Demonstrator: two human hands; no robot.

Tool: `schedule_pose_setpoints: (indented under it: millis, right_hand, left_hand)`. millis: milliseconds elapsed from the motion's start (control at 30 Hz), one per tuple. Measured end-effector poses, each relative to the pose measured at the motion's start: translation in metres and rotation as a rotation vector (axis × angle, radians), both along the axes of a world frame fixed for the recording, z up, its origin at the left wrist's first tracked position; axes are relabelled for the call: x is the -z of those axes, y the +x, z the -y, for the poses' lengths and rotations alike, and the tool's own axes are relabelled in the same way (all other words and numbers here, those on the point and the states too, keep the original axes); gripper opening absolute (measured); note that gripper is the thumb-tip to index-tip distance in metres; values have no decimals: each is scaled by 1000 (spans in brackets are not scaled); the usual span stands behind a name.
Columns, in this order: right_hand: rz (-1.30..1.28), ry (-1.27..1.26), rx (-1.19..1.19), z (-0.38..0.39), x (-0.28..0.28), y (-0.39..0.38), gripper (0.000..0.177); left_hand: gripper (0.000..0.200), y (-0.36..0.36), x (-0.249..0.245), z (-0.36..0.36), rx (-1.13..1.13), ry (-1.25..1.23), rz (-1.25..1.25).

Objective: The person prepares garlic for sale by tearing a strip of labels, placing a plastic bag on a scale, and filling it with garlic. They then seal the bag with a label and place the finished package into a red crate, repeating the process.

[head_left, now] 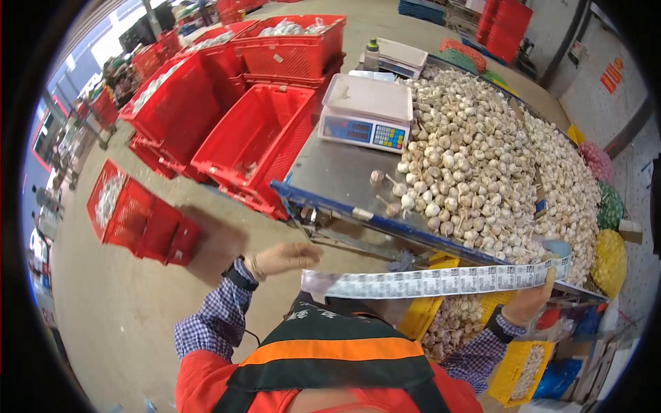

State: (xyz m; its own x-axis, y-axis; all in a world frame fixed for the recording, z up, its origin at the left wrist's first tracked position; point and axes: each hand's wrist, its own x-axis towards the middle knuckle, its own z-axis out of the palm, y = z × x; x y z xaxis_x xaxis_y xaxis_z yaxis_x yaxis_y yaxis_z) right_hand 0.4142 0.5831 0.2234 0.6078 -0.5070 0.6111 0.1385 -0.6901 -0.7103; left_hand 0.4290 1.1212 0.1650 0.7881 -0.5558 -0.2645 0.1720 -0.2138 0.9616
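Observation:
A long strip of printed labels [441, 282] stretches across in front of my body, below the table's blue edge. Its right end is in my right hand [530, 301], whose fingers are closed on it. My left hand [286, 259] is near the strip's free left end, apart from it; its fingers lie close together and point right, and whether they are pressed shut is unclear. Beyond the strip, a big pile of garlic bulbs [468, 151] covers much of the metal table [337, 168]. A white digital scale [365, 113] stands left of the pile.
Red crates [258, 131] stand at the left of the table, some holding white bags. Two stacked red crates [141, 220] are on the floor at left. Yellow crates of garlic [520, 372] sit at lower right. A bottle [372, 55] stands near a second scale [396, 55].

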Motion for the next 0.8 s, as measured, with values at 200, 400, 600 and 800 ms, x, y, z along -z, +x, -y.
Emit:
schedule_pose_setpoints:
  millis: [200,400,600,800]
  right_hand:
    - [-236,-477,88,31,-38,11,40]
    - [-139,595,-234,-88,-77,21,57]
    - [-382,659,161,-137,-98,45,69]
    - [-601,767,306,-158,-93,104,56]
  left_hand:
    - [32,228,-62,-50,-385,-158,118]
    - [30,535,-33,-60,-354,209,461]
    - [53,752,5,-21,-105,891,703]
    - [65,829,53,26,161,1235,603]
